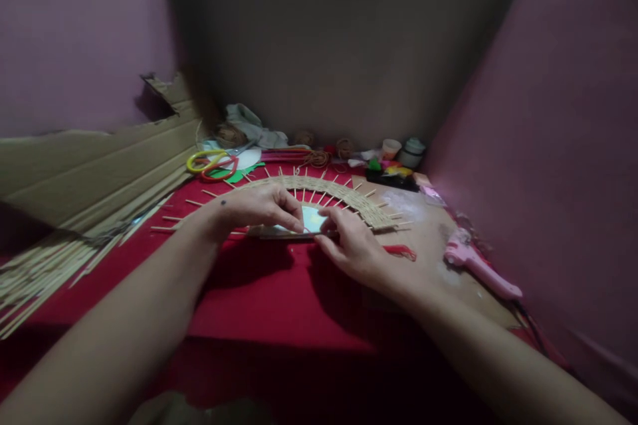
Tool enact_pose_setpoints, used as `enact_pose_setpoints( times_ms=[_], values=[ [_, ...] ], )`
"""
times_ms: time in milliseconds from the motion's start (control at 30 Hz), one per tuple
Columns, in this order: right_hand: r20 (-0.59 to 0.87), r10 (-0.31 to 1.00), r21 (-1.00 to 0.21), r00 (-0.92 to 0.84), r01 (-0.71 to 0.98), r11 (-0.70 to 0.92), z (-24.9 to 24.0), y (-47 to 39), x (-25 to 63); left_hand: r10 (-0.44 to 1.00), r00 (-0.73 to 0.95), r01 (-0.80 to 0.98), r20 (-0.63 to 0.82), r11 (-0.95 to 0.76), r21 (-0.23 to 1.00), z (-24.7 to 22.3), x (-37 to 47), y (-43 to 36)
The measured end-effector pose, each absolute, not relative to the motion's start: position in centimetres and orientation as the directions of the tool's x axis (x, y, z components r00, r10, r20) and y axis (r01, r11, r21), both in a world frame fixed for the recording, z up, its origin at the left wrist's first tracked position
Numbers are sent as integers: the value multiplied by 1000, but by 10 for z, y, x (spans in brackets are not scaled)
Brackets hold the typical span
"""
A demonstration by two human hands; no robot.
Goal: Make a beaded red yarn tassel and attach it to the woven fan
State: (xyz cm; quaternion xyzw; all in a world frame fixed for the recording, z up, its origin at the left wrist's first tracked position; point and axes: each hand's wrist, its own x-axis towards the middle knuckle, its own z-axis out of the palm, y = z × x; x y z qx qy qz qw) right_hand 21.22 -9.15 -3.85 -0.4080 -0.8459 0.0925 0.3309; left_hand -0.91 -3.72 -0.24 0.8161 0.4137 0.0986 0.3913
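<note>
A half-round fan of thin sticks with a woven straw band [369,204] lies on the red cloth. At its straight front edge is a small shiny, mirror-like piece [313,219]. My left hand [272,206] reaches over that piece from the left, thumb and fingers pinched near a thin red strand; what is between the fingertips is too small to make out. On the right, my right hand [346,239] grips the front edge beside the shiny piece, thumb below and fingers above. Red thread [400,252] sticks out to the right of my right hand.
Yellow-handled scissors [207,161] and red-handled scissors [219,169] lie back left, near cardboard [100,172] and loose sticks [44,272]. A pink glue gun [481,265] rests on a brown board [438,226] at right. Twine, a cup [391,149] and a jar [413,151] line the back.
</note>
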Motion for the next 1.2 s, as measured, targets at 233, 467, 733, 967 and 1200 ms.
enact_pose_setpoints(
  times_ms=[233, 467, 733, 967, 1200],
  values=[
    [345, 769, -595, -538, 508, 623, -54, -89, 224, 758, 637, 540, -141, -309, 783, -4, -8, -39],
    [483, 735, -600, -475, 432, 673, -48, -89, 221, 772, 619, 504, -142, -253, 826, -3, -4, -41],
    [178, 805, -890, -566, 256, 377, -45, -84, 218, 778, 618, 442, -111, -227, 868, -3, -5, -42],
    [-3, 848, -925, -529, 324, 199, -38, -80, 235, 889, 452, 414, -74, -135, 900, 2, -13, -40],
    [79, 857, -865, -509, 392, 312, -31, -79, 242, 913, 398, 473, -93, -118, 873, 6, -23, -36]
  ],
)
